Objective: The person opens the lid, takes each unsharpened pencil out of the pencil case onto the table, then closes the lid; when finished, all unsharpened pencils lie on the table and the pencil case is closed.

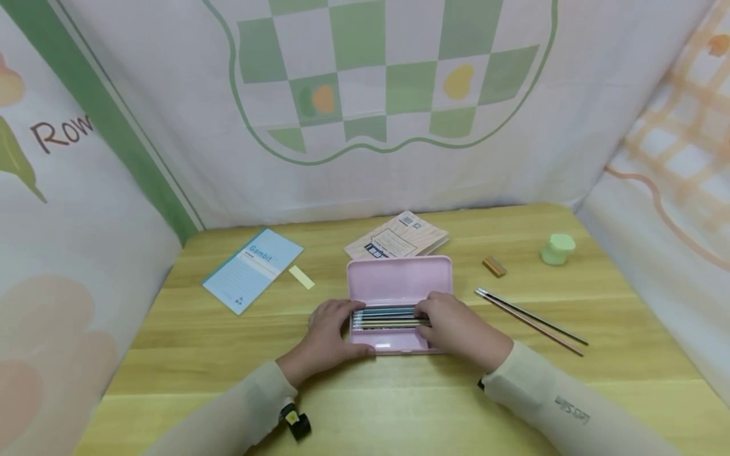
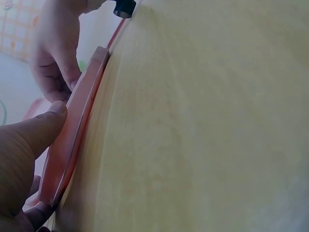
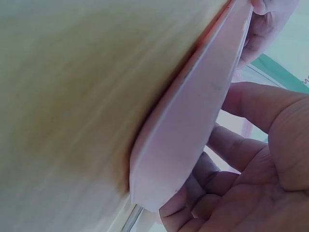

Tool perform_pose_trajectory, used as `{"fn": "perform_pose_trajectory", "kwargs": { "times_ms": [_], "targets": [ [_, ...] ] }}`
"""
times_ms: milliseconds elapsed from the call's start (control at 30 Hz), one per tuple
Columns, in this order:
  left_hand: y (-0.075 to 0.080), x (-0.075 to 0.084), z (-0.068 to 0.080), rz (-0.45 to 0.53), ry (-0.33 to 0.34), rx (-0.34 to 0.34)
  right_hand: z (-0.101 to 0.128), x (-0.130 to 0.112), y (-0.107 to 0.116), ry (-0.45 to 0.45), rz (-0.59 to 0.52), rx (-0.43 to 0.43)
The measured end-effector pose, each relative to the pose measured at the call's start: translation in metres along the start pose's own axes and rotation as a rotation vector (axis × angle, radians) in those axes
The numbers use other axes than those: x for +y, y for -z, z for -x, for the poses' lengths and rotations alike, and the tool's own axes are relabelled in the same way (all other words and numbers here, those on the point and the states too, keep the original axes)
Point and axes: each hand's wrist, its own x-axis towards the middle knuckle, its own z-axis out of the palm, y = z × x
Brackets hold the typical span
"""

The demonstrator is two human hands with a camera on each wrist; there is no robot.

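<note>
An open pink pencil case [image 1: 399, 280] lies on the table with its lid tipped back. Several pencils [image 1: 388, 316] lie side by side in its tray, dark and gold ones among them. My left hand [image 1: 326, 339] grips the case's left end, thumb on the front rim and fingers at the far side. In the left wrist view that thumb [image 2: 46, 124] presses on the case's front wall [image 2: 77, 135]. Reaching in from the right, my right hand [image 1: 456, 326] pinches the pencils near their right ends. Its fingertips are hidden behind the case wall [image 3: 178, 130] in the right wrist view.
Two loose pencils [image 1: 533, 320] lie to the right of the case, below a small brown-orange block [image 1: 493, 266]. A green lidded pot [image 1: 557, 249] stands at the far right. Behind the case is a wood-patterned booklet [image 1: 399, 235]; leftward lie a blue notebook [image 1: 253, 269] and a pale yellow strip [image 1: 301, 277].
</note>
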Motion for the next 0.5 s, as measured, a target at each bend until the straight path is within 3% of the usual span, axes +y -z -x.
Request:
{"fn": "perform_pose_trajectory", "kwargs": {
  "times_ms": [500],
  "targets": [
    [0.0001,-0.0007,0.0001,0.006,-0.004,0.006,0.0013,-0.0047,-0.0039,-0.012,0.033,0.021]
  ]
}}
